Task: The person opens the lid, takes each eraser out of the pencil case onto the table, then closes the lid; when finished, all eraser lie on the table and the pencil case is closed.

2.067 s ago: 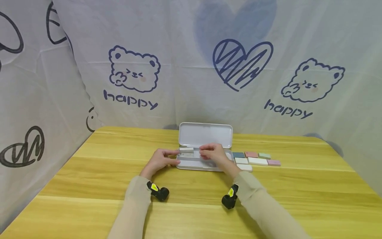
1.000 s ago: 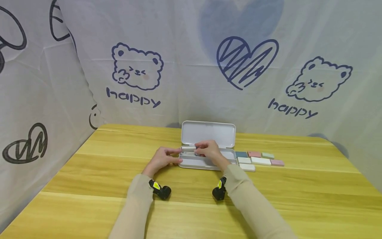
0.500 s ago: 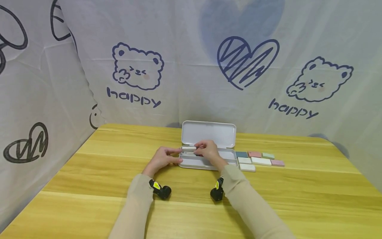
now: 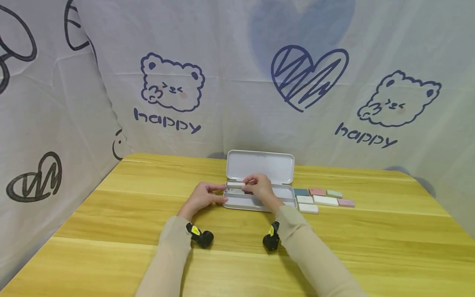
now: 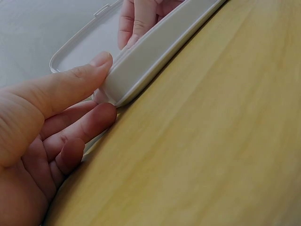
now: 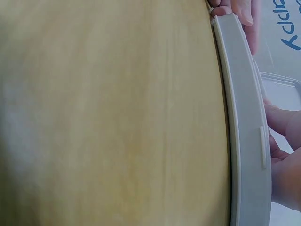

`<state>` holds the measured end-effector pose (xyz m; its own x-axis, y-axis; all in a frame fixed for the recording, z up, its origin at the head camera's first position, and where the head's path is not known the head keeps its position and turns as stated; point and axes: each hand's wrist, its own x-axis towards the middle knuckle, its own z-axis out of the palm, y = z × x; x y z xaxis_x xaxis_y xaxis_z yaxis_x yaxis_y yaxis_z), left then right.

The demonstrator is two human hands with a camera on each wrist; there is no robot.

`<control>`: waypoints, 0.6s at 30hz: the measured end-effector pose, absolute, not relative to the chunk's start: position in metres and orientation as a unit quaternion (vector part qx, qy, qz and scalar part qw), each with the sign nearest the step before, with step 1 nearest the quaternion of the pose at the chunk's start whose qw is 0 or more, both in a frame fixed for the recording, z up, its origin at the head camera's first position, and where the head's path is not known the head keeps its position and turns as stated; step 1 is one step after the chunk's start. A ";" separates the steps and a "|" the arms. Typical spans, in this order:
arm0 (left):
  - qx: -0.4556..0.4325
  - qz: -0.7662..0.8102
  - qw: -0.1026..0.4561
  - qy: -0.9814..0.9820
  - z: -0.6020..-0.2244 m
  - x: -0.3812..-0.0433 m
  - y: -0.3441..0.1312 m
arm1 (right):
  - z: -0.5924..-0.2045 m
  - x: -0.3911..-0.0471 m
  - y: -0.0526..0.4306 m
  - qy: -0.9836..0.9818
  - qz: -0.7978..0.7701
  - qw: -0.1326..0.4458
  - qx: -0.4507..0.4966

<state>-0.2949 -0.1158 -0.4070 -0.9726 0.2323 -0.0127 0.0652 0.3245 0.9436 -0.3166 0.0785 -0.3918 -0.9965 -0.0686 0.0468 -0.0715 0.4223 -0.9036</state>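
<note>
The left hand (image 4: 202, 197) grips the left end of the open white case (image 4: 256, 203) between thumb and fingers. Just right of it, the right hand (image 4: 259, 186) pinches a small eraser (image 4: 235, 185) inside the case. Pastel erasers (image 4: 323, 199) lie on the bench (image 4: 111, 231) further right.

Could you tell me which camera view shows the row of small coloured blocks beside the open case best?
The head view: it alone shows the coloured blocks lying on the table just right of the white case. The left wrist view shows only the case's corner and the left hand; the right wrist view shows only its front wall and tabletop.
</note>
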 end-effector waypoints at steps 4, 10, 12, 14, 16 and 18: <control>0.094 0.574 0.076 0.810 -0.408 -0.296 -0.115 | -0.391 -0.316 0.080 -0.825 0.564 -0.004 0.036; 0.100 0.579 0.082 0.805 -0.406 -0.296 -0.116 | -0.389 -0.314 0.082 -0.800 0.599 -0.005 0.032; 0.105 0.580 0.083 0.804 -0.402 -0.293 -0.116 | -0.390 -0.314 0.082 -0.792 0.610 -0.007 0.034; 0.108 0.580 0.085 0.803 -0.395 -0.288 -0.115 | -0.391 -0.315 0.083 -0.787 0.616 -0.003 0.040; 0.108 0.578 0.086 0.805 -0.388 -0.282 -0.114 | -0.391 -0.316 0.084 -0.785 0.617 0.003 0.043; 0.110 0.576 0.085 0.806 -0.382 -0.277 -0.113 | -0.390 -0.317 0.087 -0.788 0.613 0.010 0.045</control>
<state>-0.2772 -0.1131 -0.3822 -0.9615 0.2747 -0.0103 0.0793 0.3131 0.9464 -0.3170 0.0868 -0.3901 -0.9957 -0.0594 0.0714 -0.0838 0.2433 -0.9663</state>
